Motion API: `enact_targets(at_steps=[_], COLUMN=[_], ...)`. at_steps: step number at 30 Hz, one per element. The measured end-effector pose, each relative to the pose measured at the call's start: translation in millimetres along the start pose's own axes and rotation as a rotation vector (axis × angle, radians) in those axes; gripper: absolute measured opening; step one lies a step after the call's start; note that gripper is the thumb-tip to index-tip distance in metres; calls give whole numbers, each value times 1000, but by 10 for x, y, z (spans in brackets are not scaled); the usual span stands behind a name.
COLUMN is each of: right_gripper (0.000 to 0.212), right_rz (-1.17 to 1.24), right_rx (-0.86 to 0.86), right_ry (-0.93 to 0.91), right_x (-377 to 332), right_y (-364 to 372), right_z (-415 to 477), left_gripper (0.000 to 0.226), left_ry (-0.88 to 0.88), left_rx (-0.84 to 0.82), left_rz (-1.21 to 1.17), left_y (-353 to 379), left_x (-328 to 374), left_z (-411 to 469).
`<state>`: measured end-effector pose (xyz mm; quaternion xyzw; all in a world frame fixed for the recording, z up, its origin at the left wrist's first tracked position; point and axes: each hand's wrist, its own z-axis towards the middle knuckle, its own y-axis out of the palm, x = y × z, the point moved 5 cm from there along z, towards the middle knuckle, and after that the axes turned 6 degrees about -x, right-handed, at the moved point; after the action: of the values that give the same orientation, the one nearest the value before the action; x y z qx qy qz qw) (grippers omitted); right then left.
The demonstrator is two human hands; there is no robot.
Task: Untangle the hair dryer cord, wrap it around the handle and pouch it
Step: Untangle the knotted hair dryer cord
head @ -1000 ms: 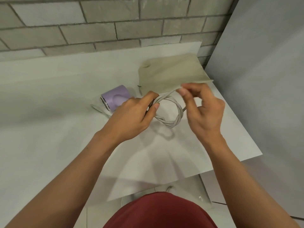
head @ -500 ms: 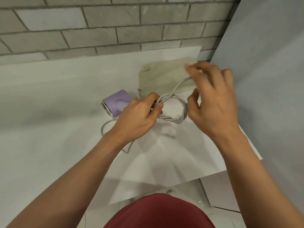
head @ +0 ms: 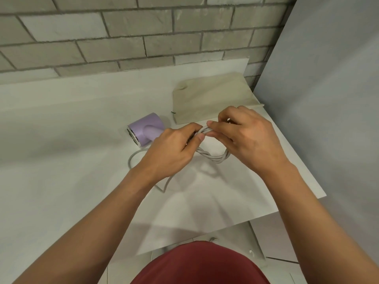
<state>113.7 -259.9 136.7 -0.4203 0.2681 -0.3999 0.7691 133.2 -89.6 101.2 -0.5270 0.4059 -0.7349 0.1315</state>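
A lilac hair dryer (head: 146, 129) lies on the white counter (head: 61, 140), its handle hidden under my left hand (head: 174, 149). Its grey cord (head: 213, 157) is gathered in a twisted loop between my hands. My left hand grips the loop's left side, thumb on top. My right hand (head: 248, 138) pinches the strands at the loop's top, right beside the left thumb. A loose length of the cord runs from the dryer under my left wrist. The beige cloth pouch (head: 213, 97) lies flat just behind my hands.
A brick wall (head: 143, 33) stands behind the counter and a grey panel (head: 328, 99) closes the right side. The counter's right edge and front corner are close to my right wrist. My red shirt fills the bottom.
My right hand came down from above the pouch, where it held a strand lifted, and now pinches the loop next to my left thumb. The loop is tighter. My left hand kept its grip.
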Motion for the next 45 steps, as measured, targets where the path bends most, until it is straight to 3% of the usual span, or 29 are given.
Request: enact_targets(at_steps=[10, 18, 21, 22, 25, 28, 32, 36, 41, 45], right_gripper=[11, 12, 8, 16, 48, 40, 20, 13, 15, 14], right_rz=[494, 758, 599, 478, 213, 20, 7, 37, 362, 429], right_rx=[103, 422, 332, 296, 208, 19, -16, 33, 292, 196], right_ry=[179, 527, 646, 632, 272, 2, 25, 40, 308, 438], right_x=[197, 569, 602, 558, 226, -71, -5, 124, 570, 646], right_y=[-129, -363, -182, -176, -185, -85, -50, -179, -564, -426], right_z=[-101, -164, -190, -187, -120, -64, -3, -37, -124, -110], left_gripper=[31, 19, 18, 19, 20, 20, 17, 15, 17, 17], left_ry=[50, 30, 19, 7, -31, -42, -17, 20, 72, 46], left_rx=[-93, -1, -9, -13, -19, -10, -47, -82, 8, -27], left_rz=[-12, -86, -42, -31, -39, -62, -38, 0, -64, -126], left_y=[38, -2, -9, 3, 35, 25, 21, 67, 35, 47], left_x=[34, 28, 22, 21, 25, 22, 25, -2, -22, -30], left_z=[0, 34, 72, 73, 77, 94, 71, 78, 14, 26])
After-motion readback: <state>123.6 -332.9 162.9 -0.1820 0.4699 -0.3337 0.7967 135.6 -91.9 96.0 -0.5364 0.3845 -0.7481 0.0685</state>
